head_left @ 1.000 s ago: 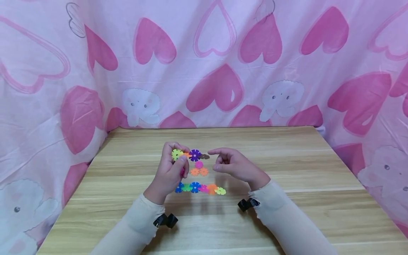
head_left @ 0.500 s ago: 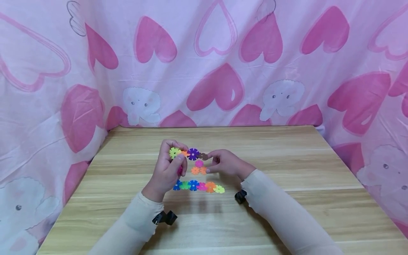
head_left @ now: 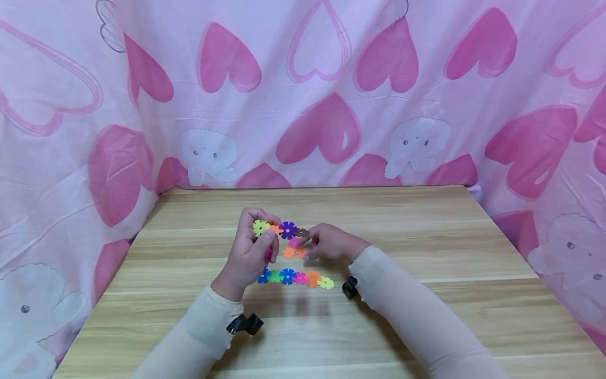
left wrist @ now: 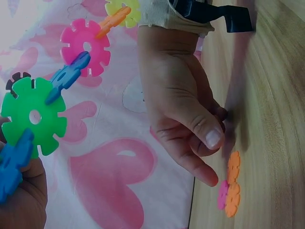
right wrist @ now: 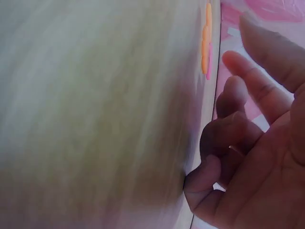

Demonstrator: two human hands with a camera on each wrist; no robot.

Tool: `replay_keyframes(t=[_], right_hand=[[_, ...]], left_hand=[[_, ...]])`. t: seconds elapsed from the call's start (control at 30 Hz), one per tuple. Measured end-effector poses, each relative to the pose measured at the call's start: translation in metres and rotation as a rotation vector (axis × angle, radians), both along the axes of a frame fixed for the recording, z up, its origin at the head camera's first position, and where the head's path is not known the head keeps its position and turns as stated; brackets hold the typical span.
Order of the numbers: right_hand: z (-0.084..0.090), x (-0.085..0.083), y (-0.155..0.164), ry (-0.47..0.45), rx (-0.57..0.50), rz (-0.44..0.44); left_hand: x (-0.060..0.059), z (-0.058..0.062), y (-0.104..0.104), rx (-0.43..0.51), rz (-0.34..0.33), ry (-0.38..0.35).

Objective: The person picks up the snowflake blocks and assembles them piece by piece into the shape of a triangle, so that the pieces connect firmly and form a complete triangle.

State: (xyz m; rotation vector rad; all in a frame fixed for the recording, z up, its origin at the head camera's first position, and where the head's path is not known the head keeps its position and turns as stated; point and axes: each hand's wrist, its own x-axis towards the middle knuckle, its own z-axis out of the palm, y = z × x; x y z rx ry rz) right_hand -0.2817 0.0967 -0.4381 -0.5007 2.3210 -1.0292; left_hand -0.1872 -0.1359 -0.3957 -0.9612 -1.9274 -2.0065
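You are holding flower-shaped plastic discs above the counter [head_left: 473, 263]. Your left grip [head_left: 247, 252] is pinching them closely, with an upper row [head_left: 284, 230] ending in a brown disc [head_left: 302, 232] and a lower row [head_left: 291, 277] running from blue to yellow; your fingers are hiding whether the rows are joining. Your right grip [head_left: 333, 242] is holding nothing, thumb and forefinger standing apart near a loose pink disc [head_left: 294, 242] and two orange discs [head_left: 289, 253], which are lying together on the counter. Whether you are touching them is unclear.

The likeliest trouble is fumbling: the discs are lying low and thin, so a fingertip could be pushing one away instead of lifting it. You are also risking a snag, since both rows are sticking out unsupported; a knock or hard squeeze could be popping a slot loose.
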Motion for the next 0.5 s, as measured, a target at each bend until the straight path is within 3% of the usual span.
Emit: replay_keyframes(t=[0.5], right_hand=[[-0.0032, -0.0028, -0.009, -0.016, 0.048, -0.029]], left_hand=[[-0.0012, -0.0014, -0.0004, -0.006, 0.0, -0.004]])
